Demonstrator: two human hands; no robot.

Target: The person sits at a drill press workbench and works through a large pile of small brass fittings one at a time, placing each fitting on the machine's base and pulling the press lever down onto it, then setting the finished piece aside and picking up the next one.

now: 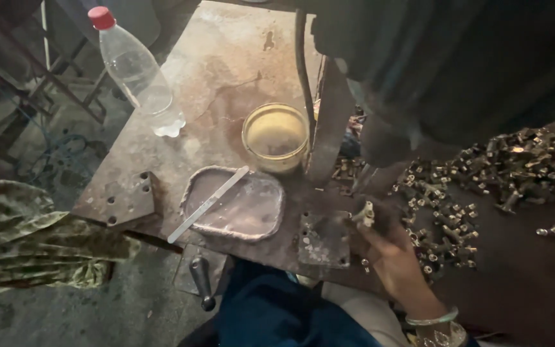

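Right hand [396, 254] pinched on a small brass fitting [367, 213] near the worktop's [226, 58] front edge, heap of brass fittings [502, 173] just beyond toward the right edge, shallow metal tray [261, 212] with flat file [208, 204] alongside, yellowish round tin [275, 136] behind, clear plastic bottle [137, 74] at left edge, left hand out of view.

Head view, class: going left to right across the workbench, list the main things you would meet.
Plastic bottle → metal strip lying over a shallow tray → round tin → right hand holding a small metal fitting → heap of fittings.
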